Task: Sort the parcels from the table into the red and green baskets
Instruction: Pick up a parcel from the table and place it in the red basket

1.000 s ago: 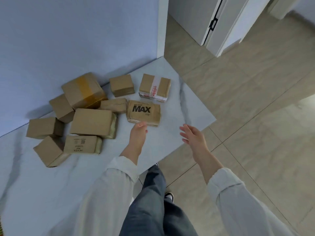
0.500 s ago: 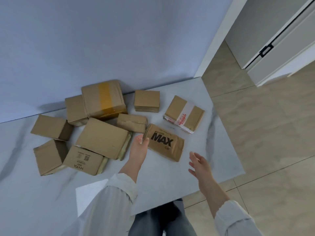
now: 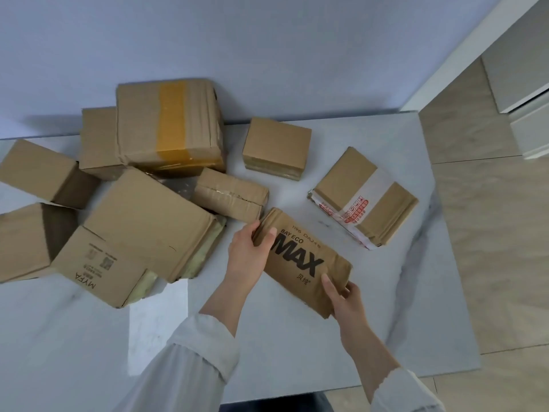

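A flat brown parcel printed MAX (image 3: pixel 303 263) lies on the white marble table (image 3: pixel 297 358) near its front right. My left hand (image 3: pixel 251 257) grips its far left end, thumb on top. My right hand (image 3: pixel 344 298) grips its near right end, thumb on the printed face. Several other cardboard parcels lie on the table: a parcel with white and red tape (image 3: pixel 364 197) to the right, a small box (image 3: pixel 276 148) at the back, a creased parcel (image 3: pixel 230 193), and a big box with yellow tape (image 3: pixel 169 126). Neither basket is in view.
A large flat box (image 3: pixel 151 218) and a box marked MYFA (image 3: pixel 101 266) lie left of my hands, with more boxes (image 3: pixel 35 171) at the far left. A pale wall runs behind the table. The table's right edge borders tiled floor (image 3: pixel 490 233) and white doors.
My left hand has closed on the MAX parcel's far end. My right hand came in from the table edge and took hold of the near end. The camera moved closer over the table.
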